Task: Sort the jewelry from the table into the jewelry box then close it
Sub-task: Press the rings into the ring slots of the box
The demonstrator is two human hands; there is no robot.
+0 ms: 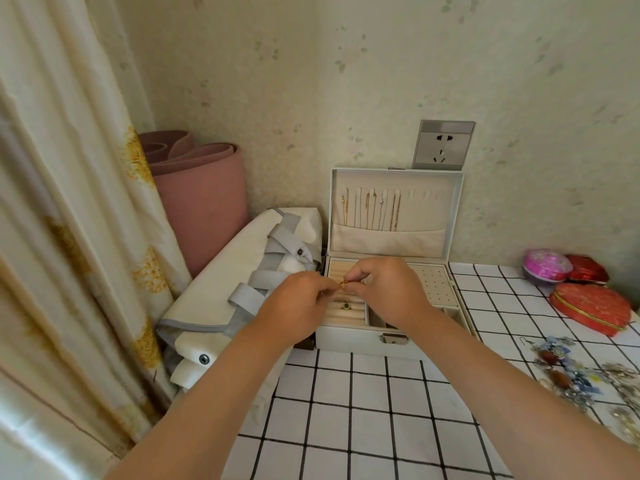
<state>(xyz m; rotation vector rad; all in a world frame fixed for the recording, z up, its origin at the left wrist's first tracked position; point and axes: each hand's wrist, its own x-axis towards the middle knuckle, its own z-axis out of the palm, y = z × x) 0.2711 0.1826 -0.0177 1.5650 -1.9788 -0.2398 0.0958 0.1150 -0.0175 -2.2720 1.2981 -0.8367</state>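
left hand + right hand: fingers pinch gold piece mid-frame above jewelry box ring slots. Seat it straight into a free slot.

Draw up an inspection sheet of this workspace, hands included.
Surface: table under a white cloth with a black grid.
Job's things: jewelry box open, lid upright, necklaces hung inside it; green-stone ring in the ring rolls; loose jewelry heaped at the table's right edge.
Clutter: pink round tin, red heart-shaped tin.
Hands: left hand and right hand both pinch a small gold piece over the box.
Cables: nothing seen.
Surroundings: wall socket, rolled pink mat, white-grey bag, curtain.
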